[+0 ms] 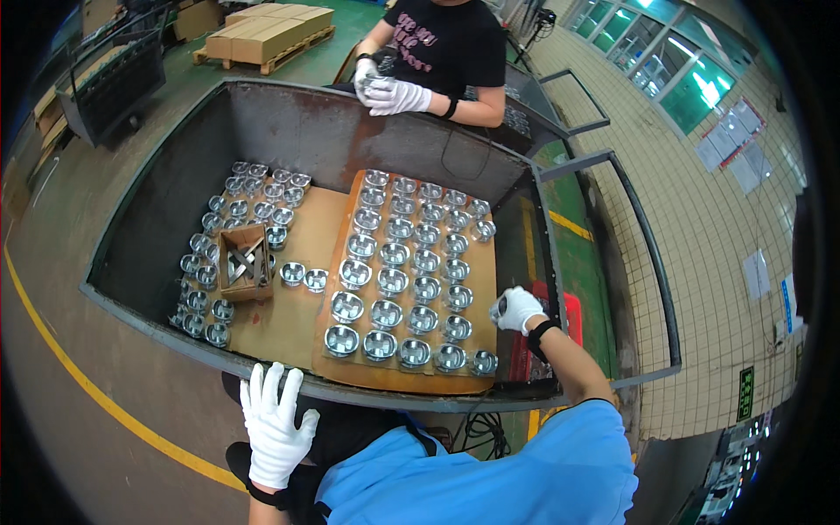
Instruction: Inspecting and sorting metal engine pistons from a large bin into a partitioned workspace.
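My left hand, in a white glove, is open with its fingers spread. It is at the near rim of a dark metal cart. My right hand, also gloved, is closed at the cart's right end, above a red crate. A small dark bit shows at its fingers, but what they hold is mostly hidden. To its left, shiny metal pistons stand in rows on an orange-brown board. More pistons cluster at the cart's left side, and a pair sits on the brown sheet between.
Among the left pistons stands a small open box holding flat metal pieces. Across the cart, a person in black handles something metallic with white gloves. A bent metal handle juts out right. Cardboard boxes lie on a pallet behind.
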Motion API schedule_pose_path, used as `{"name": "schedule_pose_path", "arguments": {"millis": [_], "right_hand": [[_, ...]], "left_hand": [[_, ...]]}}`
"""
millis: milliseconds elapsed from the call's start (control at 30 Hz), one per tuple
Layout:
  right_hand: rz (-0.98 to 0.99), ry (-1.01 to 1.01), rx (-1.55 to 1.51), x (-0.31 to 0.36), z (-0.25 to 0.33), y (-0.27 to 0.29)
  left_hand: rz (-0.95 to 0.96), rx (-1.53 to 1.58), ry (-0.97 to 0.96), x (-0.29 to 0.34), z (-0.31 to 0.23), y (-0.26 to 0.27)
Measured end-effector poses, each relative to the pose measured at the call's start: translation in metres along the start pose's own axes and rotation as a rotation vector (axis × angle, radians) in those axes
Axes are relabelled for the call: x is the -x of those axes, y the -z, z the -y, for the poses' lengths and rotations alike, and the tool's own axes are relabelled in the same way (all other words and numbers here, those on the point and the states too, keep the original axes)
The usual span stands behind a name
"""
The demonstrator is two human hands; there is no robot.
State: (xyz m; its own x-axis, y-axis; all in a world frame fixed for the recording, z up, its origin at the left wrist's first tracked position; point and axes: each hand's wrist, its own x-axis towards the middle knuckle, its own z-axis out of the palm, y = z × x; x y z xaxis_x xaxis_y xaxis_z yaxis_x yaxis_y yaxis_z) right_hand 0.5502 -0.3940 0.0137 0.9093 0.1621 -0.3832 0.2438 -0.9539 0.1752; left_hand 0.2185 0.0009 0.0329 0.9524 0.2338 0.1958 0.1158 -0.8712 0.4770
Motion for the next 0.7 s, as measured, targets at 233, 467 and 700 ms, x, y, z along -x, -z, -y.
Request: {"name": "schedule_pose_path", "arguments": {"millis": [233, 467, 700], "right_hand": [[0.243, 0.083, 0.126, -0.030, 0.010, -0.090], [0.440, 0.222, 0.071, -0.051, 0.008, -0.065], [0.134, 0.670, -0.112, -0.014, 0.174, 0.079]], "left_hand": [[-0.068, 0.005, 0.007, -0.002, 0.002, -0.001], [-0.097, 0.046, -0.004, -0.008, 0.006, -0.002], [-0.135, 0.093, -0.018, -0.005, 0.008, -0.011]]}}
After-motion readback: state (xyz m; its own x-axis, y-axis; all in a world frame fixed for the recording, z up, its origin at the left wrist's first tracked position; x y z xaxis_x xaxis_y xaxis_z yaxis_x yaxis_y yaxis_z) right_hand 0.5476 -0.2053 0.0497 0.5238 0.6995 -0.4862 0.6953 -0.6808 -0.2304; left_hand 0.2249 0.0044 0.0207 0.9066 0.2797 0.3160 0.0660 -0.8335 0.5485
